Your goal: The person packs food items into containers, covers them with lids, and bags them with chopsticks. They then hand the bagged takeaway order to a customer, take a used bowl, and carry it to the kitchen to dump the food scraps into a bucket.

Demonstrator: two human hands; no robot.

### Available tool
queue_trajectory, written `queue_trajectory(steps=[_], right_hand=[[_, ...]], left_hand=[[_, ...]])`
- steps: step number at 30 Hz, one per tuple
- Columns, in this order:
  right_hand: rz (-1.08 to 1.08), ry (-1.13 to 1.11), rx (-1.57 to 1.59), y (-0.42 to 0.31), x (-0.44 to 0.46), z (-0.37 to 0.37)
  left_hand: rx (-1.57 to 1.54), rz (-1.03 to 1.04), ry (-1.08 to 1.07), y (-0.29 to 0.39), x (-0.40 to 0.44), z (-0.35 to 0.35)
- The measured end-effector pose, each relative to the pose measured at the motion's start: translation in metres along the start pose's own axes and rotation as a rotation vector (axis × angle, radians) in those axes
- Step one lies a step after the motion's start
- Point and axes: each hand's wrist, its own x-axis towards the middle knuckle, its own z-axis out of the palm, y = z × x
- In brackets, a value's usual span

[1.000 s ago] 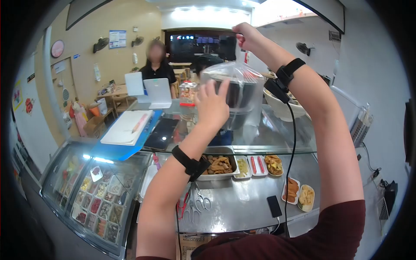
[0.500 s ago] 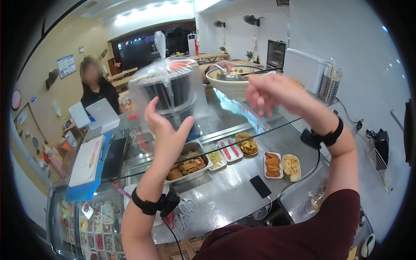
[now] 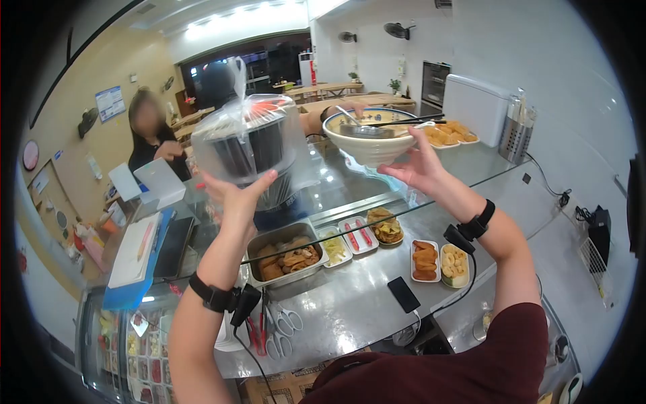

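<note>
A clear plastic bag (image 3: 252, 145) tied at the top holds stacked black containers and stands on the glass counter. My left hand (image 3: 235, 195) rests against the bag's lower front, thumb and fingers apart. Right of it is a large cream bowl (image 3: 370, 145) with a blue-patterned rim, a ladle and black chopsticks in it. My right hand (image 3: 420, 165) is at the bowl's right side, thumb and fingers spread around its edge. Another person's hand (image 3: 350, 110) is at the bowl's far rim.
A metal tray of braised food (image 3: 289, 259), small food trays (image 3: 356, 236), a phone (image 3: 404, 295) and scissors (image 3: 288, 323) are on the lower counter. A blue clipboard (image 3: 131, 293) lies left. A utensil holder (image 3: 517, 140) stands right. A person in black (image 3: 151, 141) stands beyond.
The view has turned right. My right hand let go of the bag's top and moved to the bowl's side. The bag now stands on the counter, with my left hand low against it.
</note>
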Motion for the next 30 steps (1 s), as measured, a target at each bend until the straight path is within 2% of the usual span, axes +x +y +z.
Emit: queue_trajectory(steps=[1,2,8,11,17,19,30], right_hand=[[-0.002,0.006,0.04,-0.001,-0.001,0.0],[0.014,0.002,0.097,-0.005,-0.005,0.003],[0.01,-0.093,0.087,-0.022,-0.032,0.006],[-0.002,-0.129,0.054,-0.025,-0.05,0.005],[-0.088,-0.183,0.012,-0.029,-0.084,0.002],[-0.069,-0.191,0.086,-0.031,-0.094,0.002],[-0.14,-0.132,0.096,-0.033,-0.135,0.01]], left_hand=[[0.055,-0.087,0.013,0.003,0.003,-0.001],[-0.075,-0.099,0.006,0.0,0.009,-0.001],[-0.324,-0.115,-0.124,-0.006,0.03,0.0],[-0.25,-0.021,-0.065,-0.021,0.046,0.005],[-0.217,-0.049,-0.05,-0.029,0.058,0.024],[-0.191,-0.065,-0.037,-0.029,0.062,0.029],[-0.094,-0.099,0.052,-0.019,0.068,0.053]])
